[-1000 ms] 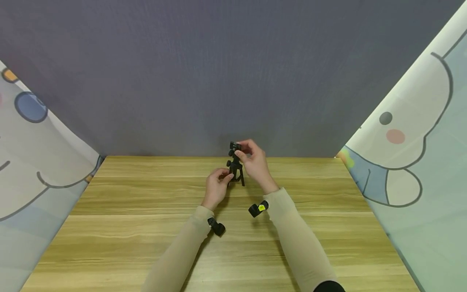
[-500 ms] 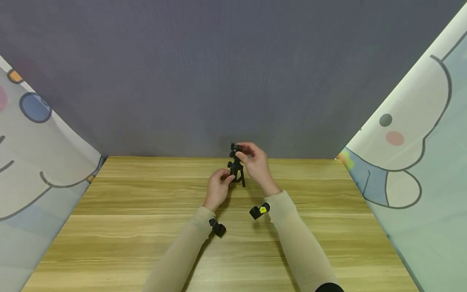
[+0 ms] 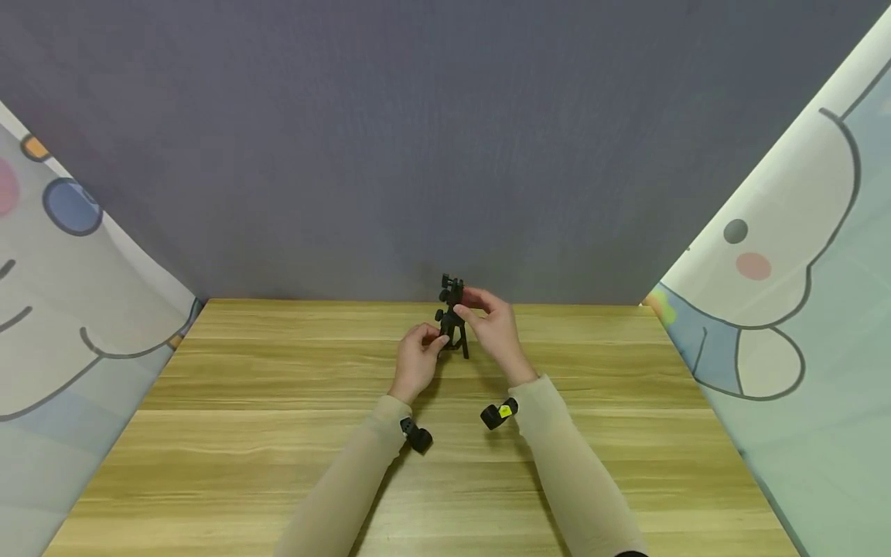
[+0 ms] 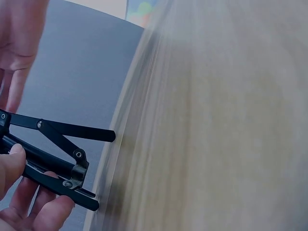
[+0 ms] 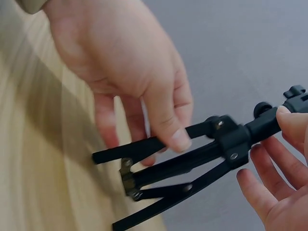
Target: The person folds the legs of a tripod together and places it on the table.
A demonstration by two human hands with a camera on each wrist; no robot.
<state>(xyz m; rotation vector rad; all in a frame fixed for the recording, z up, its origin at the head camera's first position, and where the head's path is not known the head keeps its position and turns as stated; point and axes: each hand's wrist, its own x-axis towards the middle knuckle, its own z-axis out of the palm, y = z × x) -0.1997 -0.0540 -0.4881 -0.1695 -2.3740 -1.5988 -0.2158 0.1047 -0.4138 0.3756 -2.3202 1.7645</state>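
Observation:
A small black tripod (image 3: 455, 316) with spread legs stands upright near the back of the wooden table. My left hand (image 3: 415, 362) pinches one of its legs low down, thumb on one side and fingers on the other. Higher up, my right hand (image 3: 497, 329) holds the centre column, its thumb just below the head. In the right wrist view, hinged braces join the legs (image 5: 168, 204) to the column, and a knob (image 5: 262, 109) sticks out near the thumb. The left wrist view has the leg's foot (image 4: 91, 204) close to the table surface.
The wood-grain table (image 3: 278, 371) ends at a grey upright panel (image 3: 445, 155) right behind the tripod. Cartoon-printed sheets (image 3: 759, 363) hang at both sides. Each wrist wears a small black camera (image 3: 420, 439).
My right hand has slid down from the tripod's head to the column below it. The left hand keeps its pinch on the leg, and the tripod stays in place.

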